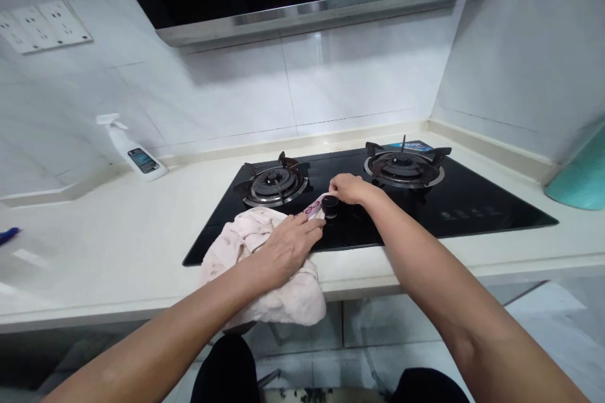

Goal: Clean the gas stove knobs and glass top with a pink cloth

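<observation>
A pale pink cloth (265,277) lies over the front left corner of the black glass hob (472,201) and hangs over the counter edge. My left hand (288,245) rests on the cloth, its fingers pinching a strip of it beside the black control knob (329,204). My right hand (347,187) is closed on the other end of that strip, just behind the knob. The strip wraps round the knob's left side. The left burner (276,184) and the right burner (403,165) stand behind the hands.
A white spray bottle (135,152) lies against the wall at the back left of the cream counter (118,245). A teal object (583,176) sits at the right edge. A range hood (307,12) hangs above. A blue item (7,236) shows at far left.
</observation>
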`<state>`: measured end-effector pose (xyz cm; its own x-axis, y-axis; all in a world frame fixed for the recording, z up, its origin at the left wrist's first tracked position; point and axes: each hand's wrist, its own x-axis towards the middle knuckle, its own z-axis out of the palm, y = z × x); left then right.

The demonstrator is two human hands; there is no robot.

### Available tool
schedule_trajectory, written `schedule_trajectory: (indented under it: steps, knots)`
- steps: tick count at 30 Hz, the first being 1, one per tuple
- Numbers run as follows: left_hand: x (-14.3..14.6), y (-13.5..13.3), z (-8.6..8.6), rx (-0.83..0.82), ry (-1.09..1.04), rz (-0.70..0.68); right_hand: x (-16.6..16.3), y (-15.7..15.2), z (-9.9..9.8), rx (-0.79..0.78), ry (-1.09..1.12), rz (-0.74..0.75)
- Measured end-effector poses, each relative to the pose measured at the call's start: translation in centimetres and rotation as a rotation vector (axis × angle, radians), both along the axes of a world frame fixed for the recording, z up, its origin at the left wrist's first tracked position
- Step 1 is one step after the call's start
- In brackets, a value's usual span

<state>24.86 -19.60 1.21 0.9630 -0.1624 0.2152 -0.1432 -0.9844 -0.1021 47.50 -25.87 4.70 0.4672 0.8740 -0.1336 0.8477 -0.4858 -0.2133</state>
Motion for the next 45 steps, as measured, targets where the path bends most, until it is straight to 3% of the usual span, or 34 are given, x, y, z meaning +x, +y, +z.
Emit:
schedule_trajectory:
  steps: [5,16,26,35,42,45]
  knots:
    - [0.0,0.4,-0.7,-0.022,-0.053,0.008,-0.2,0.0,0.0,-0.07,-0.056,-0.019]
    - [1.7,-0.2,-0.4,-0.001,-0.051,0.131,-0.3,0.2,0.0,-0.08,-0.176,-0.123]
    - [-0.4,-0.9,-0.5,-0.099,-0.072,0.07,-0.7,-1.3,0.3,-0.111,-0.136,-0.003]
    - [2.3,-0.6,-0.6,-0.15,-0.131,0.169,1.0,-0.7,1.2,-0.164,-0.138,-0.109]
    - [-1.8,-0.5,-0.9,-0.178,-0.134,0.042,-0.6,-1.5,0.5,-0.138,-0.084,0.059]
    - [-1.7,-0.3,-1.0,-0.19,-0.121,0.051,-0.3,-1.1,0.5,-0.141,-0.085,0.05]
